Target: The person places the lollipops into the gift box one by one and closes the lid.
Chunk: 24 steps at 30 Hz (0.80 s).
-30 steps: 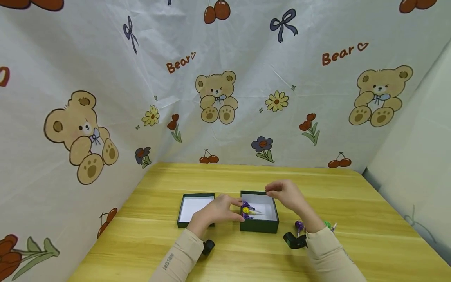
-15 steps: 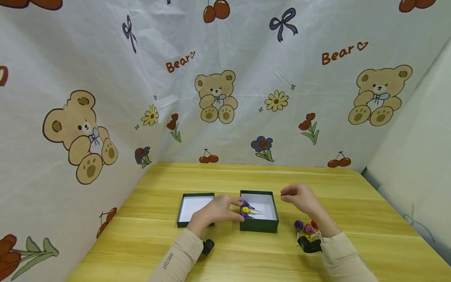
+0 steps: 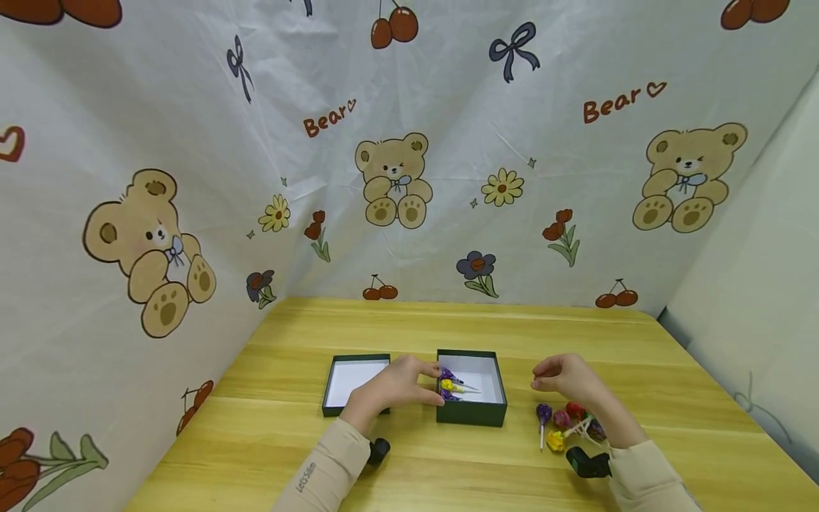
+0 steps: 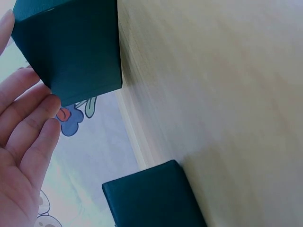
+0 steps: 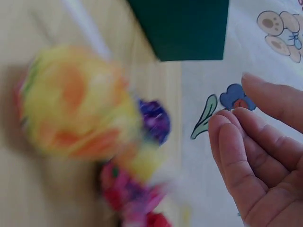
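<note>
My left hand (image 3: 399, 384) rests against the left side of an open green box (image 3: 470, 414), thumb and fingers spread along its edge. Inside lie a yellow lollipop (image 3: 446, 385) and two purple ones, sticks pointing right. In the left wrist view, fairly straight fingers touch the box's dark wall (image 4: 71, 52). To the right of the box, my right hand (image 3: 572, 377) hovers with nothing between its loosely bent fingers. Below it sits a loose group of wrapped lollipops: purple (image 3: 544, 412), pink (image 3: 561, 419), red (image 3: 574, 410) and yellow (image 3: 555, 441). My forearm partly hides the group.
A shallow white-lined green lid (image 3: 352, 377) lies left of the box, partly behind my left hand. Black wrist cameras (image 3: 587, 462) sit on both wrists. A bear-printed cloth (image 3: 441, 249) hangs behind the wooden table (image 3: 409, 323).
My right hand has moved from above the box's right rim rightward and down toward the loose lollipops, uncovering more of them. My left hand stays at the box.
</note>
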Motion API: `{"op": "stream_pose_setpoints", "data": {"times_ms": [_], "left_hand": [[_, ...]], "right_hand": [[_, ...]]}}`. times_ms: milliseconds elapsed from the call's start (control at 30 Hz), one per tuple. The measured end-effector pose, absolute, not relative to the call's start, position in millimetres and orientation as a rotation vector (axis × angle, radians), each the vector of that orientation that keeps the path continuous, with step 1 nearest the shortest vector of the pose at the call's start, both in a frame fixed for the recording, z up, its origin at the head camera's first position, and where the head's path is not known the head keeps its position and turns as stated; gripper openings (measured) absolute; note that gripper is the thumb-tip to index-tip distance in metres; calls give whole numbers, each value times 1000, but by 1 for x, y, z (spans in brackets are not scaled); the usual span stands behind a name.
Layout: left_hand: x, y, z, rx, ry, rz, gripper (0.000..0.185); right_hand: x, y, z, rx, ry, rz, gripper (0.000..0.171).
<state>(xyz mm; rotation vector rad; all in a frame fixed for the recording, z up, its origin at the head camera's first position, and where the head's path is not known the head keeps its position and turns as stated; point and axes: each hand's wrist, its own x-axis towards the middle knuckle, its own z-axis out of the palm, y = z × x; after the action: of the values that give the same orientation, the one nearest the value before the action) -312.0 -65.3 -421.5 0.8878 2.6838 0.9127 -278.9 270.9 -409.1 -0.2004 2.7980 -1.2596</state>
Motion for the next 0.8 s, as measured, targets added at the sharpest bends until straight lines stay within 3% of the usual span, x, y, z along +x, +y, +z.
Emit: {"op": "stream_pose_setpoints", "data": {"times_ms": [800], "left_hand": [[-313,-66,-423,912,2697,888,52]], "right_hand": [[-273,293,-434,-319,2607,-1222,25]]}}
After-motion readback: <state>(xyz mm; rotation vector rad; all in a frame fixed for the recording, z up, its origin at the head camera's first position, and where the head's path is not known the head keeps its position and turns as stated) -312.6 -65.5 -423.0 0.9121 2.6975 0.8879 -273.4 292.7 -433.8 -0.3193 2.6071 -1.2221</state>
